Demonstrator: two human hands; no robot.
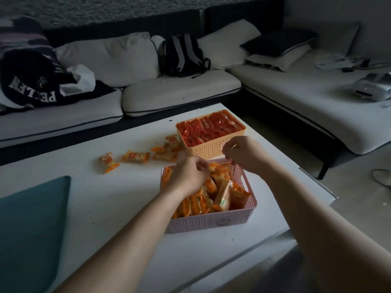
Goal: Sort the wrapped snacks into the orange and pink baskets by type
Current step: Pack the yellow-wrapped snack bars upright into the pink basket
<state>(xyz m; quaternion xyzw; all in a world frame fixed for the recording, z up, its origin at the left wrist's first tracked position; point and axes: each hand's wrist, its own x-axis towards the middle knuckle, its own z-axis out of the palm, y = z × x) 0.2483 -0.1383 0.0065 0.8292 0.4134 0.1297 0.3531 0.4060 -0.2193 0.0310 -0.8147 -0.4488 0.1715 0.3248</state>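
teal mat (31,229) cut off left, pink basket (211,223) rim partly hidden

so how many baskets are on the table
2. The orange basket sits farther back on the white table, full of red-wrapped snacks. The pink basket sits nearer, just in front of it, holding orange-wrapped snacks. No others seem hidden.

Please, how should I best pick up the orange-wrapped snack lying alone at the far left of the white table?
Pinch the leftmost orange-wrapped snack packet across its middle, on the two long edges, coming from above with the left hand. It lies flat on the white table, apart from the other packets, so both edges look free.
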